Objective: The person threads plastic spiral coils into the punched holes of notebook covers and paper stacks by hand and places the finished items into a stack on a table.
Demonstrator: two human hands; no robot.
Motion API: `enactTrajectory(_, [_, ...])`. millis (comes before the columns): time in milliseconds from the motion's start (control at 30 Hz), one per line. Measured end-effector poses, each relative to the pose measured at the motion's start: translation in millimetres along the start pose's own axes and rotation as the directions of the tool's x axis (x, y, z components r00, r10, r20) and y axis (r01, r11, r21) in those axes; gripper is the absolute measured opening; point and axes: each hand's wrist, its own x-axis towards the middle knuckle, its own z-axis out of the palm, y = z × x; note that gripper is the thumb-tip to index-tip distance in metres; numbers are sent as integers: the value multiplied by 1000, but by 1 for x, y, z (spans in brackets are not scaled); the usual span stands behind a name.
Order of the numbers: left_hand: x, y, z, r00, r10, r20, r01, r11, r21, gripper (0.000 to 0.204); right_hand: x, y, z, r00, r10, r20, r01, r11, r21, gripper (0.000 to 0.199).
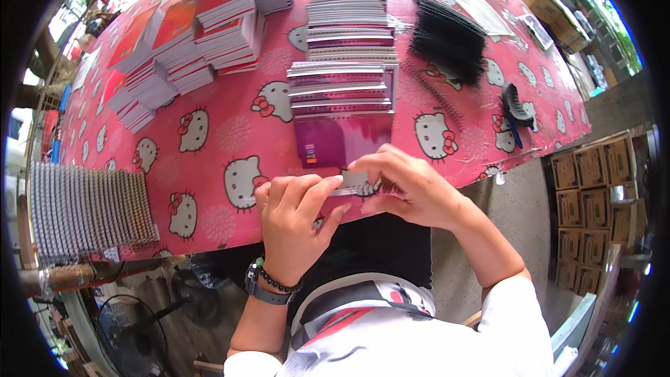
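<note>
At the near edge of the table, my left hand (296, 209) closes its fingers on the left part of a thin notebook (346, 186), seen nearly edge-on. My right hand (417, 188) pinches its right end, where a few loops of a black spiral coil (368, 188) show. How far the coil runs through the pages is hidden by the fingers. Just beyond my hands lies a purple-covered notebook (349, 138), the front one of a long row of overlapping notebooks (349, 35) with punched edges.
Black spiral coils (447, 42) lie piled at the right, near a black curved object with a blue part (518, 112). Red-covered page stacks (223, 0) stand at the far left, wire-bound notebooks (91, 209) at the near left. Boxes (593, 202) and a fan (129, 335) are beside the table.
</note>
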Motion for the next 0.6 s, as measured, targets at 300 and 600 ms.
enactTrajectory(300, [-11, 1, -2, 988, 36, 152, -53, 992, 111, 25, -13, 62, -56, 833, 174, -524, -200, 980, 8, 26])
enactTrajectory(600, [-1, -1, -2, 988, 99, 121, -96, 995, -28, 23, -126, 191, -197, 279, 269, -922, -878, 460, -132, 36])
